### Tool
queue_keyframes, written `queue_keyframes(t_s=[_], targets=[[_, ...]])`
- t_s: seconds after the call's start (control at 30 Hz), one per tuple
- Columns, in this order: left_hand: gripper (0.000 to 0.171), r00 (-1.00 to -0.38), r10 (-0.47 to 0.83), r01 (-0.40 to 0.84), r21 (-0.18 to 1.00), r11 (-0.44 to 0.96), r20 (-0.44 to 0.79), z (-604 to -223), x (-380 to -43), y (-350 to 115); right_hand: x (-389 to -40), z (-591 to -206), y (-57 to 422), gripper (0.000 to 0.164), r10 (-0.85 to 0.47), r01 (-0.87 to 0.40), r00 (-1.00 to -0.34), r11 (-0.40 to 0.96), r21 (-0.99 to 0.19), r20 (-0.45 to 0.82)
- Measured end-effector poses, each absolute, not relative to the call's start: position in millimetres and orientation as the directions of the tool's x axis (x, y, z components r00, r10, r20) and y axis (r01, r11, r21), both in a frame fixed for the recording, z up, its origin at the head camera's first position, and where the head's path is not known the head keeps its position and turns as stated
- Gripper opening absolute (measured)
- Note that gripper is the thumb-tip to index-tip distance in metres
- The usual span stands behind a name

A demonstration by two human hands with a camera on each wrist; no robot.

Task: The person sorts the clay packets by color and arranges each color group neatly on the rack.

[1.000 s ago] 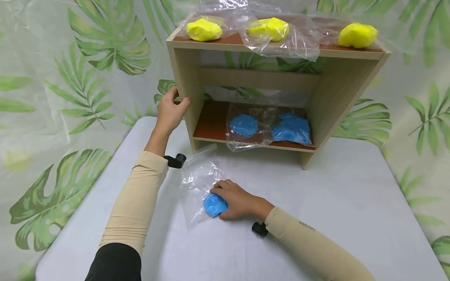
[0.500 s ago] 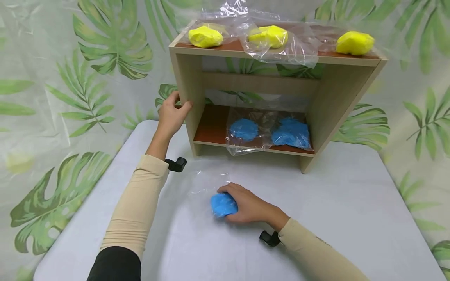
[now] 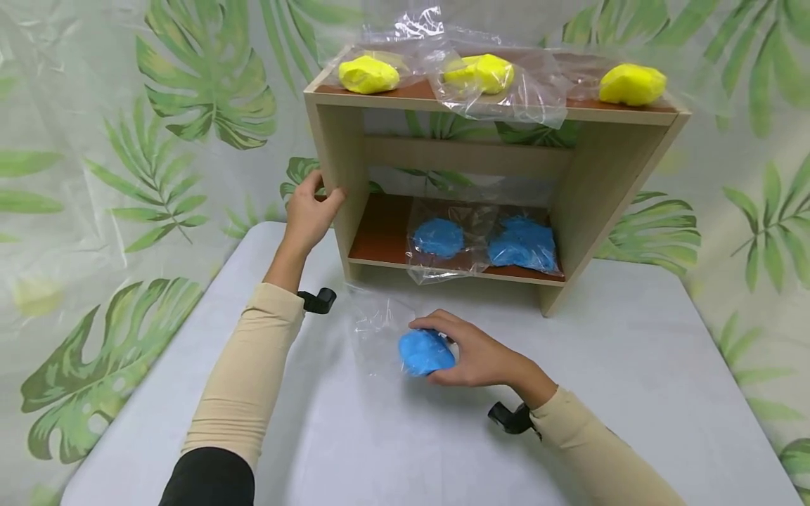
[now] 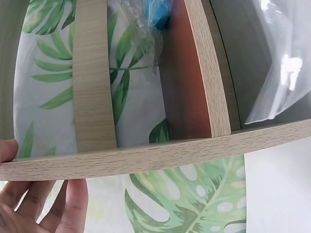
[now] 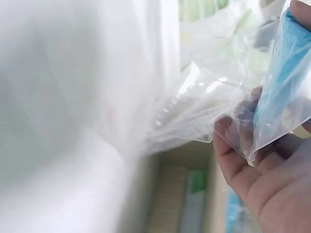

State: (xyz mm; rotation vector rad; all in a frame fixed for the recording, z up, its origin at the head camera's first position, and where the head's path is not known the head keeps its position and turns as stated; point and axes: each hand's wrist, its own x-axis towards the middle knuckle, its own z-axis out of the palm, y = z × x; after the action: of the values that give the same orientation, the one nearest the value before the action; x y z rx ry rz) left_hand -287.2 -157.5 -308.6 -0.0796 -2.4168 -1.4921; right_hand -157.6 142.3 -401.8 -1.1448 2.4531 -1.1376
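Note:
My left hand (image 3: 310, 211) grips the left side panel (image 3: 338, 169) of a small wooden shelf. In the left wrist view its thumb lies on one side of the panel edge (image 4: 131, 161) and its fingers on the other. My right hand (image 3: 477, 355) holds a clear plastic bag (image 3: 380, 330) with a blue lump of modelling clay (image 3: 425, 353) in it, thumb and fingers around the lump. It is over the white table in front of the shelf, the bag's loose end trailing left. In the right wrist view the blue clay (image 5: 286, 63) shows through the plastic.
On the lower board (image 3: 382, 228) two bagged blue clay pieces (image 3: 439, 237) lie toward the middle and right; the left part of that board is bare. Three bagged yellow lumps (image 3: 369, 74) sit along the top board. A leaf-patterned curtain (image 3: 209, 84) hangs behind the white table (image 3: 354, 450).
My right hand has lifted the bagged blue clay and moved it to the right, drawing the bag along. My left hand has stayed on the shelf panel. The head view has tilted slightly.

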Motion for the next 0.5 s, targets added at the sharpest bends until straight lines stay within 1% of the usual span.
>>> queue_keyframes(t_s=[0.27, 0.4, 0.5], targets=[[0.043, -0.950, -0.107, 0.213, 0.856, 0.470, 0.295, -307.8, -286.9, -157.6, -160.2, -376.6, 154.0, 0.074, -0.698, -0.599, -0.692, 0.412, -0.687, 0.185], [0.043, -0.950, -0.101, 0.217, 0.857, 0.467, 0.296, -308.4, -287.6, -158.2, -162.0, -362.3, 165.8, 0.076, -0.679, -0.604, -0.705, 0.421, -0.677, 0.207], [0.042, -0.951, -0.099, 0.218, 0.861, 0.460, 0.294, -308.6, -288.0, -158.5, -162.3, -348.7, 176.5, 0.077, -0.670, -0.623, -0.702, 0.416, -0.663, 0.239]])
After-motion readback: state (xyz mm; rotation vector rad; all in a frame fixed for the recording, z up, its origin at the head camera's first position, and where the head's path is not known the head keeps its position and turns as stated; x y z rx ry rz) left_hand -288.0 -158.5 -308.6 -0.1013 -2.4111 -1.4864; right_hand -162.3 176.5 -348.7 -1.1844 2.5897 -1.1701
